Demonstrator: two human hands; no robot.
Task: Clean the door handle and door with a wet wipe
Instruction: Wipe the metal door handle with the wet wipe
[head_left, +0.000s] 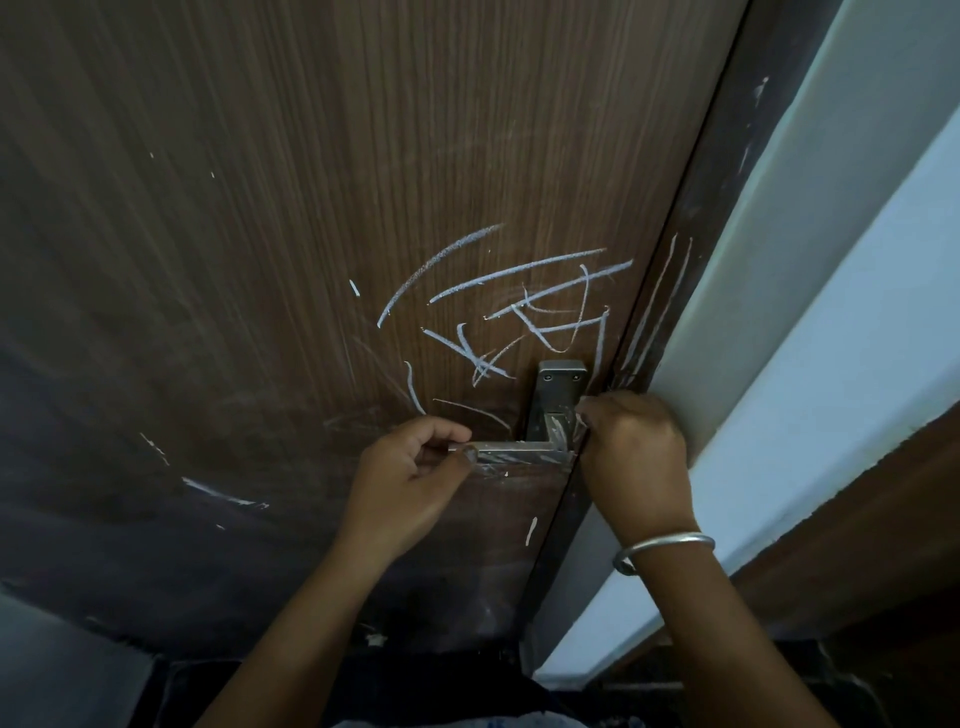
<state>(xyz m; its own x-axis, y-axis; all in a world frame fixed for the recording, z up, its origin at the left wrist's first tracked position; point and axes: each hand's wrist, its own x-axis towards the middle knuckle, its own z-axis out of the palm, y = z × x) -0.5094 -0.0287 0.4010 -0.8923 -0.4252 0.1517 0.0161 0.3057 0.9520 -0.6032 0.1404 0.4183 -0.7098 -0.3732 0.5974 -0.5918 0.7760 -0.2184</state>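
Brown wood-grain door (260, 260) fills most of the frame, with white chalk scribbles (519, 312) around the middle. Left hand (410, 478) pinches the tip of the lever handle (519, 451) at center. Right hand (631, 447) is clenched at the handle's base, probably around the wet wipe — can't tell for sure. Looks like the handle-cleaning step; next comes wiping those scribbles. No containers in sight.

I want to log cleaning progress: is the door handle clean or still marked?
Still marked. White streaks show along the door handle between the left hand and right hand, and white scribbles remain on the door.
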